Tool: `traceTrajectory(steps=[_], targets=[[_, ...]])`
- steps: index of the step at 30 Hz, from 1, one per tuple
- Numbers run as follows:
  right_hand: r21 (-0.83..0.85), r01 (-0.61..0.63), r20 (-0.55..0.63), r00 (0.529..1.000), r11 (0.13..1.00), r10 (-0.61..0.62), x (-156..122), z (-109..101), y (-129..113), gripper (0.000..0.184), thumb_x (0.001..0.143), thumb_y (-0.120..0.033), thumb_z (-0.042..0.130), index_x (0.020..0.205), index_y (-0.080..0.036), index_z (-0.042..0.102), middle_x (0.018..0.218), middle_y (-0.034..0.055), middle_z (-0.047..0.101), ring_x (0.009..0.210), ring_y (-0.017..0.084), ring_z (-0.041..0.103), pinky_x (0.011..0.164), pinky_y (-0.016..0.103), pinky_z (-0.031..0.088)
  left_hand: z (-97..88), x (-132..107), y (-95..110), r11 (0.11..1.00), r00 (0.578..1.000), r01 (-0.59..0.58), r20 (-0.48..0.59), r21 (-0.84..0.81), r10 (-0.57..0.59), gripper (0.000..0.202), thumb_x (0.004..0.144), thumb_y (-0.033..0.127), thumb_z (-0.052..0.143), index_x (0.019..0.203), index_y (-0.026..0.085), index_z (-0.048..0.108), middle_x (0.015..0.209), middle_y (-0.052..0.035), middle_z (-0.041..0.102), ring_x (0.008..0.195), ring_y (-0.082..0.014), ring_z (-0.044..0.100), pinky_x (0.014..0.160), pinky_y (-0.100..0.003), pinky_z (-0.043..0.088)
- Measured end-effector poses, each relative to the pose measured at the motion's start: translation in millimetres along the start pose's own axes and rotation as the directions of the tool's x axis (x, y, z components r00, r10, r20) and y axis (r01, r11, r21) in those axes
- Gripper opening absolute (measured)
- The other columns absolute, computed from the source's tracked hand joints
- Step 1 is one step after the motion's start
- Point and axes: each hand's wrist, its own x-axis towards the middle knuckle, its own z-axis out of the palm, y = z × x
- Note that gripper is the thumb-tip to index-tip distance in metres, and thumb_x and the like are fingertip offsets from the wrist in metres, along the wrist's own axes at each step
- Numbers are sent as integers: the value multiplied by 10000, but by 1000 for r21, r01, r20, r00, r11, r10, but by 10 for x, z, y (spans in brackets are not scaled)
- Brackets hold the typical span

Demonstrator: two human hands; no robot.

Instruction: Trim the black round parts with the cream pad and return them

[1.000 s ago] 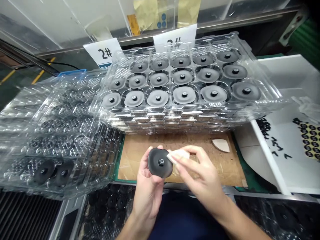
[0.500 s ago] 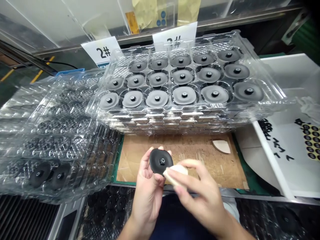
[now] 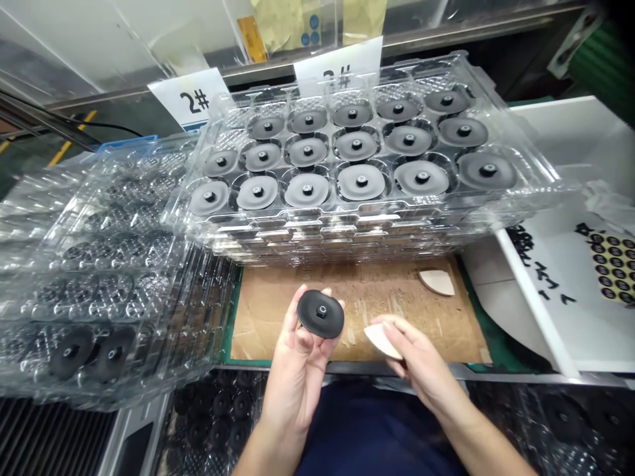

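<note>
- Right hand (image 3: 415,354) has drawn back from the disc (image 3: 311,316), fingertips pinching a white pad (image 3: 381,340) well apart from it.
- Left hand (image 3: 297,370) holds the disc around its edge above the cardboard (image 3: 268,291), probably to leave its face exposed.
- Two pads: one held, a spare pad (image 3: 437,283) on the cardboard; seventeen discs (image 3: 361,190) discernible in the clear tray (image 3: 248,228), pocketed singly, presumably against rubbing.
</note>
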Motion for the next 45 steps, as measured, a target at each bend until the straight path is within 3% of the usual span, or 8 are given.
traceTrajectory(steps=[4,9,12,22,26,32,36,45], targets=[[-78,213,9,977,974,-213,-35,134,-389,305,826,-397,596,1056,-197,580,677,-18,578,465,76,484,394,174,350,27,-27,-57,999,1000,20,20,29,-20,492,698,330,736,1165,263,595,1207,-74,659,1088,-236,621,902,-297,504],[-471,718,342,684,513,-644,-171,437,-818,187,875,-145,457,977,-173,612,873,46,626,769,140,588,687,255,480,-12,-80,-132,985,989,134,48,108,-140,483,722,287,724,1185,224,602,1085,-83,698,992,-224,647,849,-290,520],[-516,705,525,710,487,-470,-165,494,-871,196,872,-91,446,917,-181,615,838,11,637,741,112,589,677,221,470,-55,-97,-137,980,987,161,3,117,-163,431,748,267,699,1170,242,614,1034,-68,707,930,-216,659,821,-301,527],[-482,651,452,758,586,-471,-277,437,-839,176,885,-114,483,942,-195,629,857,-10,657,746,88,613,684,174,481,-17,-122,-93,968,978,193,49,160,-203,419,718,238,726,1128,218,641,1060,-74,702,947,-211,652,809,-265,525],[-526,721,317,658,451,-683,-281,445,-856,218,899,-134,435,1038,-144,603,924,62,652,832,144,615,760,248,495,45,-117,-68,963,974,201,72,181,-217,353,682,268,757,1016,178,689,954,-75,728,917,-216,659,808,-271,524],[-505,677,438,735,535,-518,-292,427,-872,188,888,-111,476,964,-190,629,885,2,669,797,102,625,741,189,496,55,-106,-68,973,981,186,20,139,-191,393,641,222,786,1021,230,689,1027,-48,721,978,-213,648,804,-248,527],[-515,738,335,642,437,-690,-291,449,-847,224,897,-123,441,1060,-136,593,924,69,655,831,145,619,749,248,503,82,-119,-71,965,971,219,62,143,-230,408,602,238,814,993,199,706,989,-64,730,949,-224,658,829,-272,525],[-689,604,404,779,401,-480,-517,131,-1007,179,869,-111,484,966,-208,599,847,1,658,715,109,611,593,199,454,144,-132,-19,953,943,303,146,-4,-300,454,594,211,823,1027,272,701,1084,-12,720,905,-127,663,786,-171,524]])
